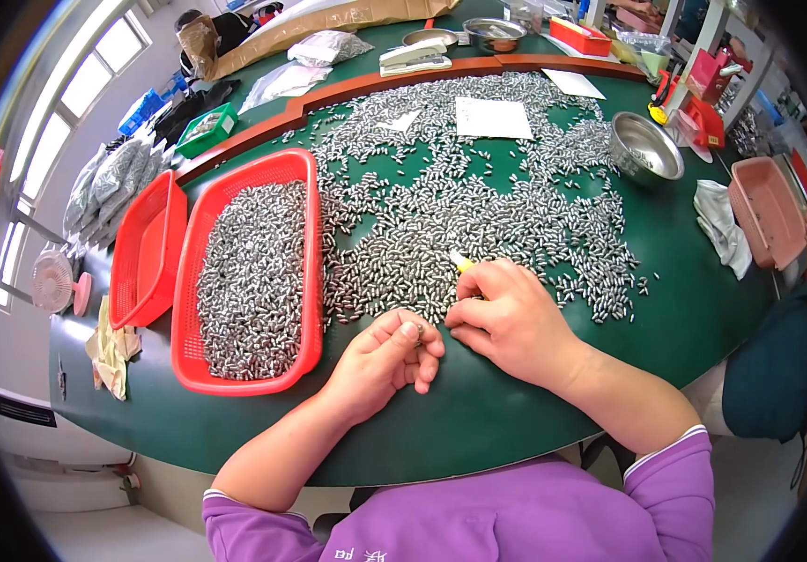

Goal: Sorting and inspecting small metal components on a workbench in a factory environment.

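Observation:
My left hand (386, 354) is closed near the front of the green table, thumb and forefinger pinching a small silvery metal piece (419, 334). Just to its right, my right hand (519, 320) is curled round a slim yellow tool with a whitish tip (461, 261); most of the tool is hidden in the fingers. Beyond both hands spreads a wide layer of small, shiny, bullet-shaped metal pieces (441, 215). At my left stands a red plastic basket (313, 281), filled with the same kind of pieces.
Beside the full basket is another red basket (148, 253). A white sheet (493, 118) lies on the pieces at the back, before a brown wooden strip (366, 84). A metal bowl (645, 148), a white cloth (722, 228) and a pink basket (767, 211) are at the right, near another person's hand.

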The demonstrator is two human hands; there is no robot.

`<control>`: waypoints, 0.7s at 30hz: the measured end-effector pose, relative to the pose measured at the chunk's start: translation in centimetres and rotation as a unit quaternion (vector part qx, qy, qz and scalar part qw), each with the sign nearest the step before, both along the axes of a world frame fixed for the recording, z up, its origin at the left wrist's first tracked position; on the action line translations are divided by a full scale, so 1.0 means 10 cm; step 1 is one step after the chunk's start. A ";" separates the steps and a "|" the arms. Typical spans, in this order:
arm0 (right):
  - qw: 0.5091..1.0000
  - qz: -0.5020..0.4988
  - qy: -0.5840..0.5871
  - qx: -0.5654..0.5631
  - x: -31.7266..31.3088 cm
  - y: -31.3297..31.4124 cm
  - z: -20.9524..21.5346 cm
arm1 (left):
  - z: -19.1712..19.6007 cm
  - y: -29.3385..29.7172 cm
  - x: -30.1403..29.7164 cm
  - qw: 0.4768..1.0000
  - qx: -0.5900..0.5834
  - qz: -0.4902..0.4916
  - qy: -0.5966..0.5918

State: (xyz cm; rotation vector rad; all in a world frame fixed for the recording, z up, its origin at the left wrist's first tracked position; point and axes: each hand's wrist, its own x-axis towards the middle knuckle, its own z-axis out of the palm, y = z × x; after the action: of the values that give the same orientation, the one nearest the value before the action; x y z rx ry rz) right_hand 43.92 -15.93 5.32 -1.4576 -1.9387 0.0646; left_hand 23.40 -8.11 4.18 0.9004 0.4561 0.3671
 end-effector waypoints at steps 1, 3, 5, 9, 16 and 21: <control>1.000 0.006 -0.008 -0.005 0.00 0.00 -0.01 | 0.00 0.00 0.00 1.000 0.000 -0.007 -0.007; 1.000 0.014 -0.010 -0.010 -0.01 -0.01 0.00 | 0.01 0.00 0.00 1.000 -0.002 -0.009 -0.006; 1.000 0.021 -0.012 -0.015 -0.01 -0.02 0.01 | 0.01 0.00 0.00 1.000 -0.004 -0.011 -0.006; 1.000 0.013 -0.021 -0.013 -0.03 -0.02 0.00 | 0.01 0.00 0.00 1.000 -0.002 -0.013 -0.007; 0.986 0.022 0.165 -0.015 -0.01 0.01 0.09 | -0.02 0.03 -0.04 0.999 -0.028 -0.038 -0.028; 0.968 0.060 0.239 -0.047 -0.02 0.02 0.05 | 0.03 0.00 -0.02 0.998 -0.022 -0.055 -0.005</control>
State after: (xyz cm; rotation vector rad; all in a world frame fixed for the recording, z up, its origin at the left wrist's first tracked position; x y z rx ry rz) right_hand 43.76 -15.77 5.81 -1.2397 -1.6370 0.5224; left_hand 23.18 -8.08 4.46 0.8770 0.4020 0.2600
